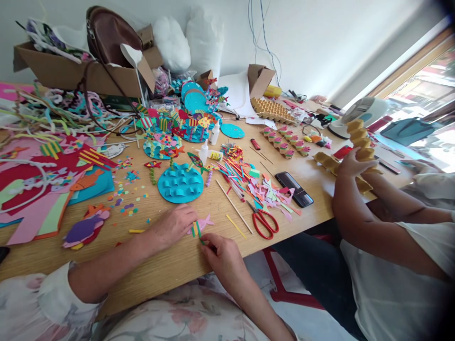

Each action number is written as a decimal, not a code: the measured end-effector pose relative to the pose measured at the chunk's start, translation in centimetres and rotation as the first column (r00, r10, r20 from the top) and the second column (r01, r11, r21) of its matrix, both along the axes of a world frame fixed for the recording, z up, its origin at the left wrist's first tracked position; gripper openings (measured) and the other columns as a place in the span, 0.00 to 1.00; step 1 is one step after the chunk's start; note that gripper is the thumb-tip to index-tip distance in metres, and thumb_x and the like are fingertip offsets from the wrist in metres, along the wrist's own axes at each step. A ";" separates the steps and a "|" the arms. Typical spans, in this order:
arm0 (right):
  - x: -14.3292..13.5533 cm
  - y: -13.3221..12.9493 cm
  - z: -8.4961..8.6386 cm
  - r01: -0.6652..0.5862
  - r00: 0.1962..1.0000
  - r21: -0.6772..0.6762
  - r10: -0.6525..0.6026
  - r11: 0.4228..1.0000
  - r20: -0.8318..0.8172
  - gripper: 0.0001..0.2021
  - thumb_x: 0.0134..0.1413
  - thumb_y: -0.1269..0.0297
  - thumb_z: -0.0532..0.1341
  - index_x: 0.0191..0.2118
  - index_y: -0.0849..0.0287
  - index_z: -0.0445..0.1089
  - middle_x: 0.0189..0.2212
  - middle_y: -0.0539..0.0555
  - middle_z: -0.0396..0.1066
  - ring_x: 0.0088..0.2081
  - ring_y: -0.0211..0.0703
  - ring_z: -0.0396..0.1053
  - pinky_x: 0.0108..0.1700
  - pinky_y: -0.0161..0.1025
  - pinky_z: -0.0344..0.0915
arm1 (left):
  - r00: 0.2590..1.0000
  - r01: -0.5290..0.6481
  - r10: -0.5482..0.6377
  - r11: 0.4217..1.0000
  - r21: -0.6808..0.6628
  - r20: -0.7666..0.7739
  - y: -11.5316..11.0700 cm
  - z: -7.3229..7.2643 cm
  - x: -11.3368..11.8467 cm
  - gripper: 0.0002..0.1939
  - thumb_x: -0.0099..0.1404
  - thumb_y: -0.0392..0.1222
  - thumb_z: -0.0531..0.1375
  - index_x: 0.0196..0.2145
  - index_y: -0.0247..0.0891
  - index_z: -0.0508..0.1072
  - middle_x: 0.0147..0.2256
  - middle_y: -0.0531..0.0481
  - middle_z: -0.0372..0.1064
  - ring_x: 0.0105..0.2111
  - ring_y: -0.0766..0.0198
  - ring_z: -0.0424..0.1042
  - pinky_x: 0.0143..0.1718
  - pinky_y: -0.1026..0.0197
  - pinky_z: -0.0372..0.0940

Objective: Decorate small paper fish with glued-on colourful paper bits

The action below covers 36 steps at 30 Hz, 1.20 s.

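Note:
A pink paper fish [206, 222] lies near the table's front edge, with yellow and green stripes across its body. My left hand [177, 225] is closed at the fish's left end, its fingertips partly hidden from view. Between the thumb and fingers of my right hand [221, 253] is the end of a narrow green paper strip [200, 235], which runs up onto the fish. Just beyond my hands sits a round blue foam base [180, 183] covered in small raised loops. Red-handled scissors [265, 223] lie to the right, beside a thin wooden stick [234, 206].
A black phone [294, 189] rests right of a heap of paper scraps [270, 192]. White glue bottles [204, 154] and decorated fish pieces stand farther back. On the left are stacked foam sheets [53, 213]. At right, another person's hands [350, 163] hold egg-carton pieces [360, 139].

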State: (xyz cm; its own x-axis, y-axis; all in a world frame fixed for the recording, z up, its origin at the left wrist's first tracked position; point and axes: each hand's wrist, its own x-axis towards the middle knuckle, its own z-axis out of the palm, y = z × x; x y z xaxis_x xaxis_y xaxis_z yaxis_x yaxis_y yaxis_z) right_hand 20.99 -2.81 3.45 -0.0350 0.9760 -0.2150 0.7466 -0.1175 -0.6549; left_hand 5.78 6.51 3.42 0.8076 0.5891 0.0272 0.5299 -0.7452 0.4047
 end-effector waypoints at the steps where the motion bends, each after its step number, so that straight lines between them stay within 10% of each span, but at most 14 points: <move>1: 0.0 0.0 0.0 0.000 1.000 0.001 0.000 1.000 0.001 0.09 0.49 0.72 0.57 0.35 0.58 0.74 0.26 0.51 0.75 0.28 0.38 0.69 0.31 0.30 0.59 | 1.000 -0.006 0.006 1.000 -0.001 -0.006 0.0 0.0 0.0 0.05 0.61 0.31 0.54 0.29 0.34 0.68 0.32 0.49 0.67 0.37 0.61 0.64 0.38 0.62 0.60; 36: -0.2 -0.2 0.4 0.001 1.000 -0.046 -0.001 0.999 -0.010 0.11 0.47 0.73 0.58 0.37 0.59 0.74 0.25 0.51 0.74 0.26 0.37 0.68 0.30 0.30 0.58 | 0.997 0.064 -0.065 0.998 0.015 0.035 -0.5 -0.5 -1.3 0.09 0.62 0.31 0.53 0.36 0.37 0.71 0.40 0.48 0.66 0.43 0.60 0.63 0.45 0.59 0.60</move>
State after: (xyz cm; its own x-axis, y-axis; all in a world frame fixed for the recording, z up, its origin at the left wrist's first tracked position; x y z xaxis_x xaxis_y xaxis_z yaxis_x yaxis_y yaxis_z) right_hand 20.83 -2.98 3.80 -0.0362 0.9650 -0.2597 0.7400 -0.1488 -0.6559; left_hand 4.48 6.04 2.97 0.8424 0.5350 0.0644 0.4660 -0.7832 0.4117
